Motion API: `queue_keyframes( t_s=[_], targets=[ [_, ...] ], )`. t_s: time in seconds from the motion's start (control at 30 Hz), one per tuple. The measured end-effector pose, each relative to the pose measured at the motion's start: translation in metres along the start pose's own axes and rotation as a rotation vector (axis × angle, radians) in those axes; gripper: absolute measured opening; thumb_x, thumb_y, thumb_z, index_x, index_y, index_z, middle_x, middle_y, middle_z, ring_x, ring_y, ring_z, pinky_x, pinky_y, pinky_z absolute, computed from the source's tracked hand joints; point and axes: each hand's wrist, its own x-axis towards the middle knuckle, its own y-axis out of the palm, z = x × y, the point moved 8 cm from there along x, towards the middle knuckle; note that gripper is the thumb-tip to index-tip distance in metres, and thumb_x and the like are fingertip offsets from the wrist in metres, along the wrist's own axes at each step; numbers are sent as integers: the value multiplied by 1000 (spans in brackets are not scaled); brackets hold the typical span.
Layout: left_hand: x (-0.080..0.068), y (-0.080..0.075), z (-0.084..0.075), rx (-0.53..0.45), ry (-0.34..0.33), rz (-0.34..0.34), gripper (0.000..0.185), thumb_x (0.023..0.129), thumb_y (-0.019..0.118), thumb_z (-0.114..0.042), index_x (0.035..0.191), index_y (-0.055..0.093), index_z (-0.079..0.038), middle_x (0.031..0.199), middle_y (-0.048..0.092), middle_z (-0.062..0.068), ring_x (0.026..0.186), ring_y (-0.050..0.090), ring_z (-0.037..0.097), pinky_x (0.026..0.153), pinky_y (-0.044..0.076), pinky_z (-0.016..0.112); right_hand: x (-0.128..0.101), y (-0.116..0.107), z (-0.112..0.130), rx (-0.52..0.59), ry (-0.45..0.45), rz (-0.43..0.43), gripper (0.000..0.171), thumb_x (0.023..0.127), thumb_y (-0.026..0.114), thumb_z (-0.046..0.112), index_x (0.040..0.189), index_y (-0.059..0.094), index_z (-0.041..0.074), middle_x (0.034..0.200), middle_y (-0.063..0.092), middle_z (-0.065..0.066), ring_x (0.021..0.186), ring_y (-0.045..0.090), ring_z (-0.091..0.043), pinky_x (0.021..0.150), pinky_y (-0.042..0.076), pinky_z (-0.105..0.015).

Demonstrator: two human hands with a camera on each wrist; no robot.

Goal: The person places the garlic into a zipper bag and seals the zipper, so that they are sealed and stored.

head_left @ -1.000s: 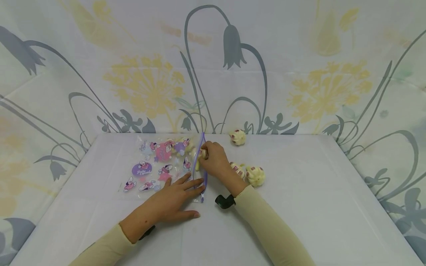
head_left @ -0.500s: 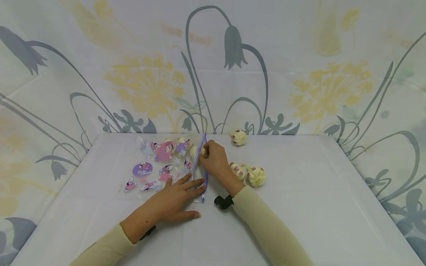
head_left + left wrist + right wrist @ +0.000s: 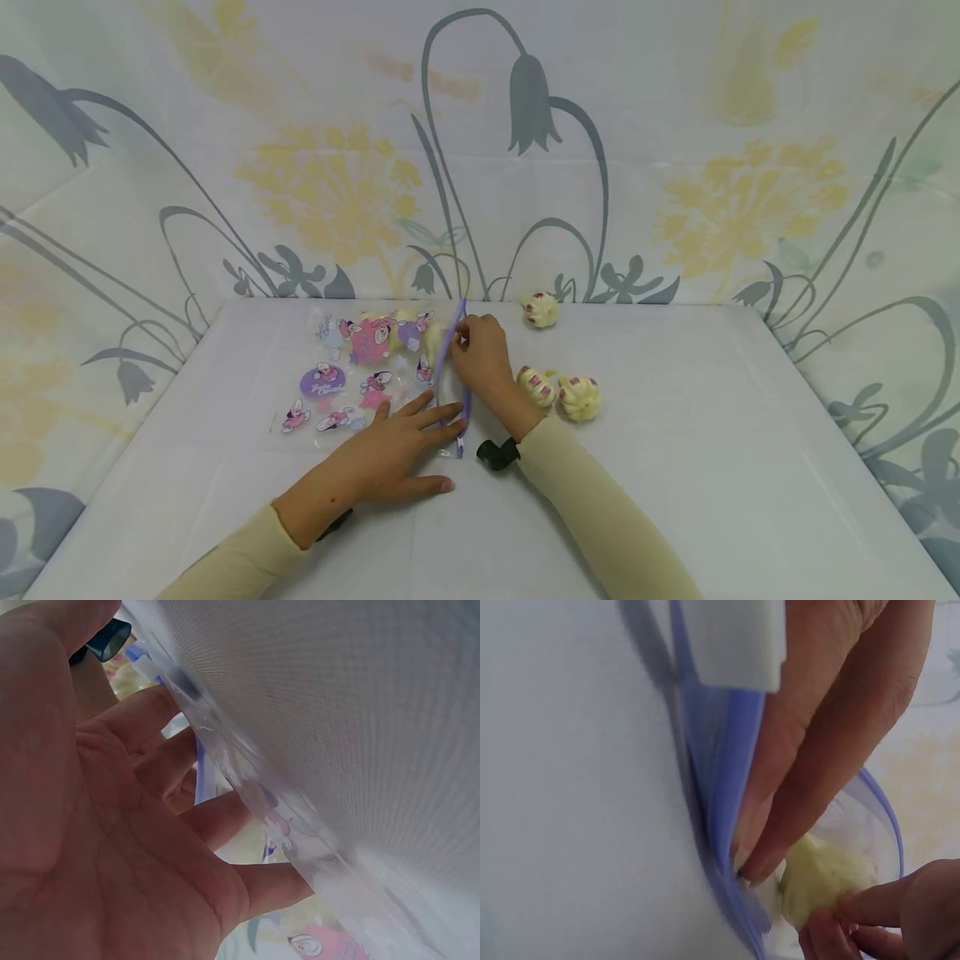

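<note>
1. Two hands work at the purple-zippered mouth of a clear printed bag lying flat on the surface.
2. The left hand lies palm down with its fingers straight and spread, pressing the near corner of the bag against the surface; it grips nothing. From the left wrist view the fingers rest straight against the clear plastic.
3. The right hand sits at the far end of the bag's purple zip edge, its fingers curled. In the right wrist view its fingertips pinch a pale yellow garlic piece right at the bag's opening, with the left hand's fingers just beside it, holding the purple edge.
4. The bag carries pink and purple cartoon prints, and pale lumps show through it near its far edge, close to the right hand.
5. Two garlic bulbs lie touching each other just to the right of the right forearm.
6. A third garlic bulb sits apart, at the far edge of the surface by the backdrop.
7. A floral cloth with grey bell flowers and yellow blooms hangs behind and around the surface.
8. Both arms wear cream sleeves, each with a dark wrist strap.
</note>
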Motion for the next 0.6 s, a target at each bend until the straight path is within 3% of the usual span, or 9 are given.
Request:
queue_keyframes(
  t_s=[0.27, 0.6],
  targets=[
    [1, -2, -1, 8, 10, -9, 76, 96, 71, -60, 160, 51, -25, 171, 38, -3, 159, 29, 41, 107, 27, 87, 1, 1, 1, 24, 25, 21, 13, 94, 71, 1, 103, 74, -7, 95, 74, -18, 88, 70, -30, 81, 59, -42],
    [0, -1, 0, 14, 3, 3, 76, 96, 71, -61, 160, 50, -25, 171, 38, -3, 159, 28, 41, 107, 27, 87, 0, -5, 3, -18, 84, 206, 27, 90, 65, -2, 115, 74, -6, 109, 76, -18, 101, 71, -31, 91, 59, -42]
  ],
)
